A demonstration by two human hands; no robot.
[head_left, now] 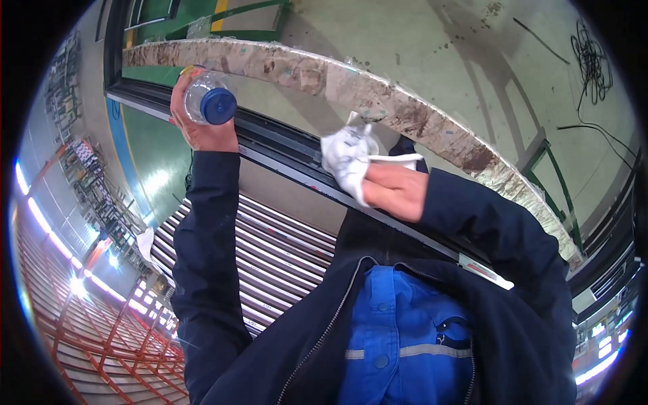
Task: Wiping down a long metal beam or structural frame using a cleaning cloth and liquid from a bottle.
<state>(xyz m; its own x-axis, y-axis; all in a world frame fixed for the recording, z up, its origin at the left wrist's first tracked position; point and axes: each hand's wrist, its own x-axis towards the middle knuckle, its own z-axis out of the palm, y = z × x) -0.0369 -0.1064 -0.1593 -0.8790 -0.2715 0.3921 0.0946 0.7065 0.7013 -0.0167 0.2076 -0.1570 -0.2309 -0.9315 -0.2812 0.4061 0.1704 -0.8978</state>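
My left hand [210, 137] is wrapped round a clear plastic bottle [197, 88] with a blue cap [219, 106]. The bottle is held over the far-left part of a long black frame bar [283, 140]. In my right hand [399, 190] is a bunched white cloth [346, 158] with grey marks. It lies against or just over the same bar, near its middle; whether it presses on the bar I cannot tell. The cloth covers most of my right fingers.
Beyond the bar runs a long support [304, 73] wrapped in stained film, over green metal legs [550, 175]. A stack of pale and dark strips [283, 250] lies nearer me. Black cable [588, 61] is coiled on the floor at far right. Red latticework [101, 337] stands lower left.
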